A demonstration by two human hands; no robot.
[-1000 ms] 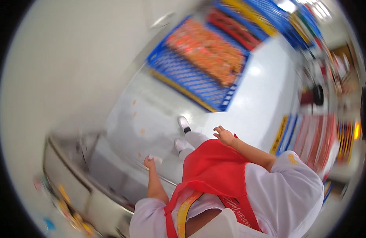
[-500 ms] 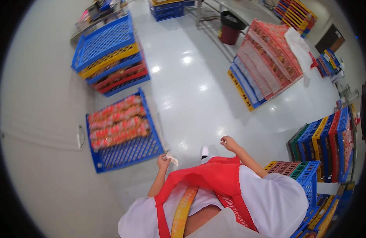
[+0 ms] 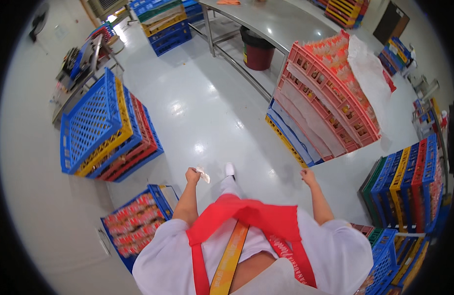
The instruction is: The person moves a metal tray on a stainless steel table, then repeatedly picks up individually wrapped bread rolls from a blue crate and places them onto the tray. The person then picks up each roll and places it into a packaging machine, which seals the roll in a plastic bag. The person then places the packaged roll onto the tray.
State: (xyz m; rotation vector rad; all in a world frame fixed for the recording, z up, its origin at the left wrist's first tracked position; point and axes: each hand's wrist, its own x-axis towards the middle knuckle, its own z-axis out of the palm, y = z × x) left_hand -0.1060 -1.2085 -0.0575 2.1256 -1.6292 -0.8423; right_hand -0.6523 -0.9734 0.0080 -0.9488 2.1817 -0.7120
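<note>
My left hand is closed on a crumpled whitish scrap of thin material, which sticks out past the fingers; whether it is paper or plastic I cannot tell. My right hand hangs out to the right with its fingers curled in, and nothing shows in it. Nearest to that hand is a tall stack of pink crates holding red-and-clear packs, with white sheets over part of it. Left of my left arm lies a blue crate with rows of red-wrapped packs.
Several stacked crates, blue on top, stand by the left wall. A metal table is ahead, with a dark red bin under it. More crates stand at the far end, and coloured crates at the right. Grey floor runs between.
I have stepped forward: the loaded blue crate has slid back beside my left arm, and the pink stack looks nearer. My left hand still has the whitish scrap; my right arm has swung outward.
</note>
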